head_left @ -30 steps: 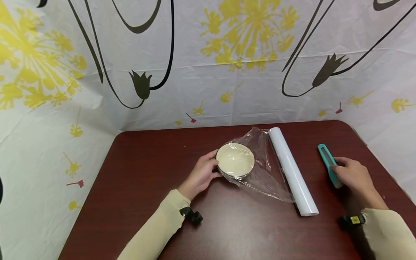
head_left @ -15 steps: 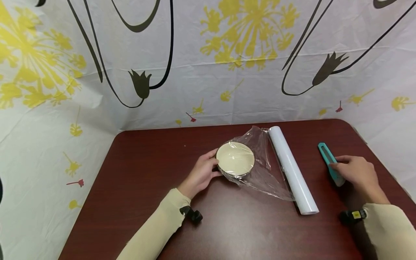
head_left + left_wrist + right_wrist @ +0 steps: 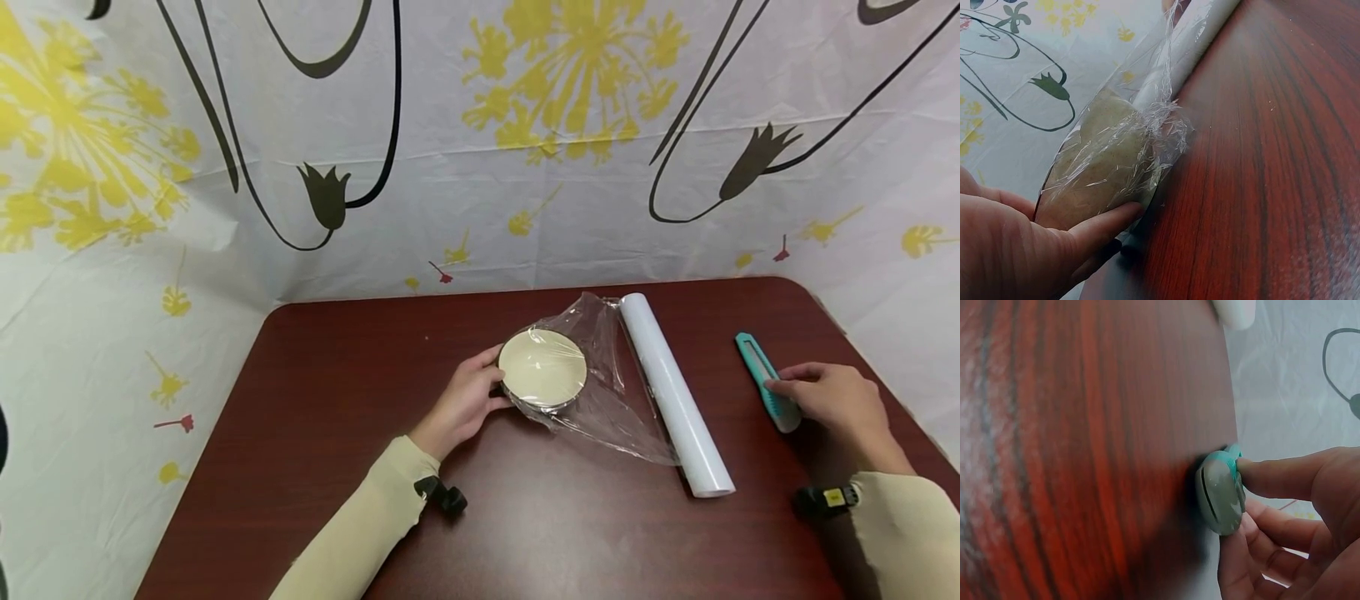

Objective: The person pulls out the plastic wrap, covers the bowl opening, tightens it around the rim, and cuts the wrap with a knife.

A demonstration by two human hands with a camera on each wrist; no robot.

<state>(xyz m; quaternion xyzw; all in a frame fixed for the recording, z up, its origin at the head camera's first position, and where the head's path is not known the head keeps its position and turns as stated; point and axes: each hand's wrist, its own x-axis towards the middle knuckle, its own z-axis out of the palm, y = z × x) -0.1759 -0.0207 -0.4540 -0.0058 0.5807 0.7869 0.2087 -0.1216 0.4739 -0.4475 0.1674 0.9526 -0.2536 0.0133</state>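
Observation:
My left hand (image 3: 467, 400) grips the left side of a cream bowl (image 3: 543, 368) on the table, thumb at the rim. Clear plastic wrap (image 3: 611, 412) covers the bowl's top and spreads right to a white roll of wrap (image 3: 678, 398). The left wrist view shows the wrap (image 3: 1163, 134) bunched and wrinkled beside the bowl (image 3: 1094, 165). Farther right, my right hand (image 3: 843, 408) pinches a teal and grey utility knife (image 3: 767, 379) by its lower half. In the right wrist view, the grey end of the utility knife (image 3: 1219, 494) sits between thumb and fingers; no blade shows.
The dark red wooden table (image 3: 360, 375) has rounded back corners. A white floral cloth (image 3: 442, 125) hangs behind it and along both sides. The roll lies slantwise between the bowl and the knife. A small black camera (image 3: 442, 496) is strapped to each wrist.
My right hand has shifted slightly to the right, and the knife's near end has swung right with it. The left hand, bowl, wrap and roll stay put.

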